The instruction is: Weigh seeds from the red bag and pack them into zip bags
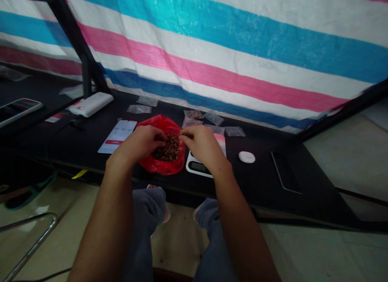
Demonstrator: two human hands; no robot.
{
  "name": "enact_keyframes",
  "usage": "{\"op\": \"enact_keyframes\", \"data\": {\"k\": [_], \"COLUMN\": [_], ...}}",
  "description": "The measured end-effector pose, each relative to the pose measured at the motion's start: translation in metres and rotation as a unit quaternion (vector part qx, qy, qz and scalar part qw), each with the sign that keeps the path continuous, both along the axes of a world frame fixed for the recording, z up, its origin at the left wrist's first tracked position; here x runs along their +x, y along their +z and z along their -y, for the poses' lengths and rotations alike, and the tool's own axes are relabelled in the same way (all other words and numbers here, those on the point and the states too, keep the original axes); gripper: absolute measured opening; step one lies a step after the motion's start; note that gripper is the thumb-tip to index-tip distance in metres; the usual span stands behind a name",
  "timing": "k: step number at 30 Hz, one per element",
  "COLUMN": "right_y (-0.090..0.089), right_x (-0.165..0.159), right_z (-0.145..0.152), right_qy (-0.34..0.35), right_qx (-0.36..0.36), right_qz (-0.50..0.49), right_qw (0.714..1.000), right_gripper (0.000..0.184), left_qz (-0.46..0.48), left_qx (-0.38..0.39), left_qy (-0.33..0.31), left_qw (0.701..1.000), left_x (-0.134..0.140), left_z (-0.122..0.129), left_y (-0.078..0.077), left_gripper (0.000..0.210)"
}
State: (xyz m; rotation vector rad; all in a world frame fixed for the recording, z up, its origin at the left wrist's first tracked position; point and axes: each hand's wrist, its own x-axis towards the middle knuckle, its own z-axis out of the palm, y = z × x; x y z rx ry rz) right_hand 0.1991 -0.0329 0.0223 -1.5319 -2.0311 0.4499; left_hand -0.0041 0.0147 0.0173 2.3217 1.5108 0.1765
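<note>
A red plastic bag (174,167) lies opened out on the black table, with many small brown, seed-like pieces (169,148) inside. My left hand (144,141) reaches over its left rim, fingers curled down against the pieces; what the fingertips grip, if anything, is hidden. At the bag's right rim, my right hand (201,143) pinches a small brown piece (182,133) between thumb and finger. Below that hand sits a white digital scale (198,168), partly covered by it; its display cannot be read.
Behind the bag lie small clear bags (194,114), some with brown contents. A phone showing a timer (117,137) lies left, near a white power bank (92,104). To the right are a white earbud case (246,157) and a dark phone (285,171). A striped sheet (212,75) hangs behind.
</note>
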Motion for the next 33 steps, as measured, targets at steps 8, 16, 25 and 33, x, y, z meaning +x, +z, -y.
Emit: {"op": "enact_keyframes", "data": {"k": [8,16,25,33], "right_y": [0.009,0.023,0.018,0.018], "right_x": [0.043,0.073,0.072,0.072], "right_z": [0.002,0.015,0.016,0.018], "right_qy": [-0.040,-0.090,-0.059,-0.061], "right_qx": [0.014,-0.013,-0.039,-0.053], "right_qz": [-0.076,-0.010,0.042,0.023], "right_qw": [0.996,0.996,0.997,0.996], "right_gripper": [0.017,0.022,0.017,0.019], "left_qz": [0.007,-0.010,0.005,0.022], "left_qx": [0.007,-0.005,-0.005,-0.006], "left_qy": [0.009,0.009,0.003,-0.009], "left_qw": [1.000,1.000,1.000,1.000], "left_x": [0.002,0.004,0.007,0.006], "left_z": [0.001,0.001,0.004,0.002], "left_y": [-0.001,0.002,0.002,0.000], "left_gripper": [0.027,0.027,0.025,0.024]}}
